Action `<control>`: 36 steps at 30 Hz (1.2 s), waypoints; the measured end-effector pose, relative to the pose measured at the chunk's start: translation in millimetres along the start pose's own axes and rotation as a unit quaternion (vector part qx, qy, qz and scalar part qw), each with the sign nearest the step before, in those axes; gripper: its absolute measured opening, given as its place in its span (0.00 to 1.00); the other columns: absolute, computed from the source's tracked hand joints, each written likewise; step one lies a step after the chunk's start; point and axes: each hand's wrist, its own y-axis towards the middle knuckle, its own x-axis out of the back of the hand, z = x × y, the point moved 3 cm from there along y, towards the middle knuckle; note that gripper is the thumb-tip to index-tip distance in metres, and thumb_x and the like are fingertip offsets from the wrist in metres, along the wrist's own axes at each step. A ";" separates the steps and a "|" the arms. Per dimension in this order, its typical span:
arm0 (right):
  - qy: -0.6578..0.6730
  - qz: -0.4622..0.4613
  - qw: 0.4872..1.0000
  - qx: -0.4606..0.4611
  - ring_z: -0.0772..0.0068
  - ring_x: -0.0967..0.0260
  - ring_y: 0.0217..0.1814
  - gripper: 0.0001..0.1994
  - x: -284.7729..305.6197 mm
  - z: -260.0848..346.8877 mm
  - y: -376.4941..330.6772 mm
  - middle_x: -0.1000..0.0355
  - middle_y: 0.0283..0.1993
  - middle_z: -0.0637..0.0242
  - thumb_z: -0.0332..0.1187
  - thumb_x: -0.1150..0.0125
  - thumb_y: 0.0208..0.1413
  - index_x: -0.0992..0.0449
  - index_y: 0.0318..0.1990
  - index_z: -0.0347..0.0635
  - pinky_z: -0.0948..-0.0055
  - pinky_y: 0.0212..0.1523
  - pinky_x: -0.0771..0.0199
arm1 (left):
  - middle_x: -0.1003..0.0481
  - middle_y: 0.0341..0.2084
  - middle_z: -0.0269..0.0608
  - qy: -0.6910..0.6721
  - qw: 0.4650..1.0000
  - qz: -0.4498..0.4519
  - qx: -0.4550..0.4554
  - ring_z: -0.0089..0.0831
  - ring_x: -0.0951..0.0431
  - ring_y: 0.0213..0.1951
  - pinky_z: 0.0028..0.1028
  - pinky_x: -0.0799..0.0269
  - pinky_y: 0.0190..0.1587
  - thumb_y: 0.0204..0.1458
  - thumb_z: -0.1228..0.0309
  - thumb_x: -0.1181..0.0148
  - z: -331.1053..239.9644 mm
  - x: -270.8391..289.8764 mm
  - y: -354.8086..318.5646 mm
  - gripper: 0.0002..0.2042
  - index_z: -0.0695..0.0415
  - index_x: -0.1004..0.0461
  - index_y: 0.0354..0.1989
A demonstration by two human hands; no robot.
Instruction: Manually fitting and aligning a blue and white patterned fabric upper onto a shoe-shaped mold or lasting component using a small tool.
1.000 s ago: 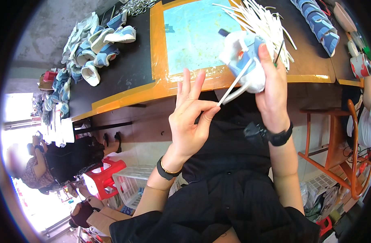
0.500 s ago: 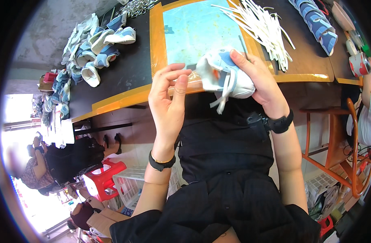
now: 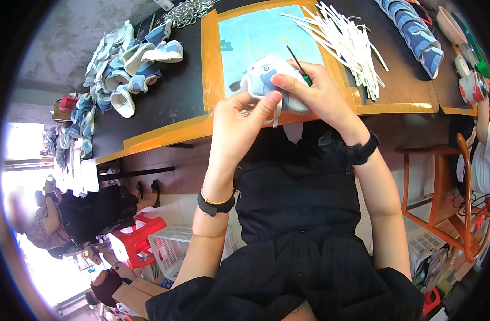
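Between my two hands, over the table's front edge, is a small white and blue shoe upper [image 3: 267,74]. My left hand [image 3: 244,117] is closed on its near left side, thumb and fingers pinching the edge. A white strip [image 3: 277,115] hangs down beside the left thumb. With its thumb pressed on the blue panel, my right hand [image 3: 314,91] grips the other side of the upper. A thin dark-shafted tool with a green handle [image 3: 307,79] sticks out from the right fingers. The parts of the upper under my fingers are hidden.
A blue sheet [image 3: 239,37] is taped to the dark table. White strips [image 3: 352,48] lie right of it, stacked blue uppers [image 3: 416,40] farther right. More uppers [image 3: 122,75] are heaped left, near metal rings [image 3: 189,13]. An orange chair [image 3: 438,182] and red stool [image 3: 135,241] stand below; other people sit at both sides.
My left hand has moved from open beside the shoe upper to pinching its edge. The upper has turned and shifted left and up, and the green-handled tool now shows in the right hand.
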 end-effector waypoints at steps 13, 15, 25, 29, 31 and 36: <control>-0.114 -0.081 0.988 0.060 0.76 0.31 0.27 0.15 -14.3 -2.4 -1.5 0.26 0.26 0.54 0.37 0.37 0.53 0.25 0.35 0.29 0.73 0.31 0.31 | 0.21 0.29 0.39 -0.067 0.997 -0.026 0.028 0.17 0.25 0.31 0.19 0.28 0.36 0.51 0.71 0.36 19.6 -2.8 -3.0 0.10 0.66 0.22 0.36; -0.130 -0.097 0.985 0.060 0.75 0.32 0.25 0.15 -16.0 -2.9 -1.7 0.26 0.25 0.54 0.37 0.38 0.53 0.25 0.34 0.29 0.72 0.30 0.32 | 0.21 0.28 0.39 -0.064 0.997 -0.027 0.025 0.17 0.25 0.31 0.19 0.28 0.35 0.52 0.71 0.36 18.9 -4.2 -4.9 0.10 0.67 0.22 0.35; -0.058 -0.160 0.984 0.054 0.81 0.34 0.27 0.13 -15.8 -3.2 -1.8 0.25 0.26 0.60 0.35 0.39 0.54 0.24 0.34 0.30 0.75 0.30 0.32 | 0.30 0.22 0.31 0.099 0.989 -0.058 -0.089 0.18 0.32 0.26 0.18 0.36 0.33 0.54 0.66 0.39 23.2 -1.5 -12.4 0.11 0.63 0.23 0.29; -0.034 -0.128 0.991 0.037 0.83 0.32 0.32 0.14 -12.6 -8.5 -0.9 0.24 0.28 0.63 0.36 0.39 0.55 0.23 0.36 0.30 0.78 0.34 0.32 | 0.30 0.23 0.32 0.002 1.000 0.023 -0.005 0.17 0.31 0.27 0.18 0.38 0.32 0.60 0.63 0.48 34.1 5.4 -14.8 0.12 0.59 0.28 0.31; -0.022 -0.097 0.995 0.018 0.83 0.33 0.32 0.14 -9.6 -17.7 2.7 0.24 0.29 0.64 0.37 0.38 0.55 0.23 0.36 0.31 0.78 0.35 0.32 | 0.29 0.23 0.35 -0.077 0.994 0.065 0.045 0.20 0.29 0.25 0.18 0.36 0.28 0.61 0.63 0.50 34.9 3.4 -15.8 0.12 0.58 0.30 0.33; 0.007 -0.037 0.999 -0.004 0.85 0.34 0.33 0.15 -7.4 -31.2 4.0 0.26 0.33 0.71 0.39 0.39 0.57 0.24 0.41 0.33 0.81 0.36 0.32 | 0.27 0.22 0.40 -0.292 0.933 0.127 0.166 0.28 0.23 0.22 0.19 0.32 0.22 0.64 0.62 0.56 40.1 -13.5 -16.2 0.12 0.59 0.34 0.37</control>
